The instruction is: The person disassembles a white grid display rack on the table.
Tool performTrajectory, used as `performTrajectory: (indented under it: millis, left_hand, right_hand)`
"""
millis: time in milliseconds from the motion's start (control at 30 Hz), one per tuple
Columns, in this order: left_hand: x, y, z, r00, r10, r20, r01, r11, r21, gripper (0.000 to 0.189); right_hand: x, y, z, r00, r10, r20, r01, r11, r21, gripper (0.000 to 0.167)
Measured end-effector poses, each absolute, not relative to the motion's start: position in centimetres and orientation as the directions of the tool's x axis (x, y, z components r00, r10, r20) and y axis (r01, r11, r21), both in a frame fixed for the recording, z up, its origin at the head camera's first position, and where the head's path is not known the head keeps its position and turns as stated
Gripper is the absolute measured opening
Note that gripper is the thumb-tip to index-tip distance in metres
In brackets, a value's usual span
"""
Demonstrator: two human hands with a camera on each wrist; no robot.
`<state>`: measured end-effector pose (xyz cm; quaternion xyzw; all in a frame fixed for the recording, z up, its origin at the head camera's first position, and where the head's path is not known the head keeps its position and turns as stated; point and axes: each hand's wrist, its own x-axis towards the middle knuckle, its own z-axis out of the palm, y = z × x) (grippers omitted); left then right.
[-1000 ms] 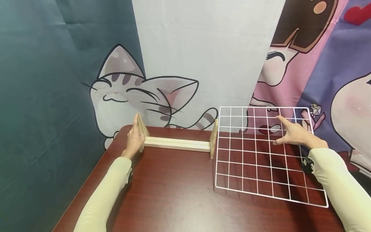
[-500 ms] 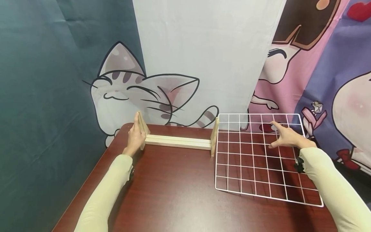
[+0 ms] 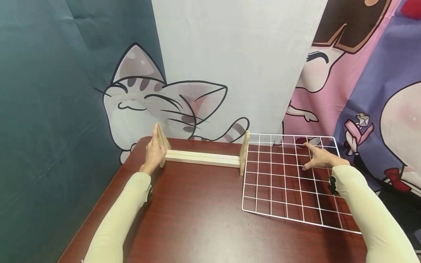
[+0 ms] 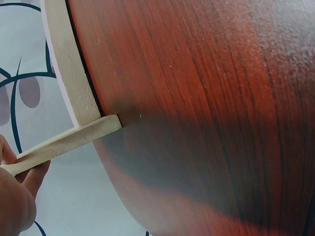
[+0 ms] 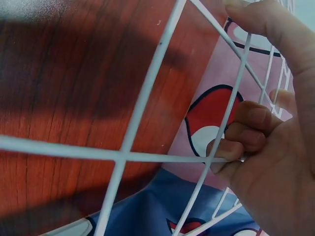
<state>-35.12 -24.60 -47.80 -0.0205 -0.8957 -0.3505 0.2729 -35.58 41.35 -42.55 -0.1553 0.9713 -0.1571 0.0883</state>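
Observation:
A low wooden frame, a pale crossbar (image 3: 202,158) between two upright end boards, sits near the back of the table. My left hand (image 3: 154,151) grips the left end board (image 3: 163,138); in the left wrist view thumb and fingers lie on both faces of that board (image 4: 64,146). My right hand (image 3: 322,157) holds a white wire grid panel (image 3: 304,221), tilted over the table. The right wrist view shows fingers (image 5: 248,137) curled around the grid's wires (image 5: 122,155). The grid's left edge overlaps the right end board (image 3: 244,151).
A dark red-brown wooden table (image 3: 197,212) carries the frame. Behind it hangs a printed curtain (image 3: 256,65) with a cartoon cat (image 3: 138,106), and teal fabric (image 3: 49,120) covers the left side.
The grid's far edge has come down and its right part has shifted left, along with my right hand. My left hand keeps its grip on the end board; the view has tipped slightly downward.

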Motion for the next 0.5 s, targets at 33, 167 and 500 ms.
performTrajectory:
  millis: [33, 167, 500]
  left_hand:
    - [-35.10, -24.62, -47.83, -0.853, -0.157, 0.498, 0.223, 0.752, 0.620, 0.101]
    - [-35.07, -24.65, -47.85, -0.862, -0.162, 0.480, 0.212, 0.745, 0.632, 0.103]
    - [-35.32, -24.70, -47.95, -0.858, -0.159, 0.488, 0.214, 0.752, 0.623, 0.102]
  right_hand:
    - [-35.65, 41.35, -42.69, -0.934, -0.335, -0.124, -0.279, 0.901, -0.332, 0.117]
    - [-36.03, 41.35, -43.15, -0.924, -0.365, -0.114, -0.317, 0.898, -0.304, 0.108]
    - [-36.31, 41.34, -43.66, -0.916, -0.375, -0.144, -0.325, 0.903, -0.282, 0.104]
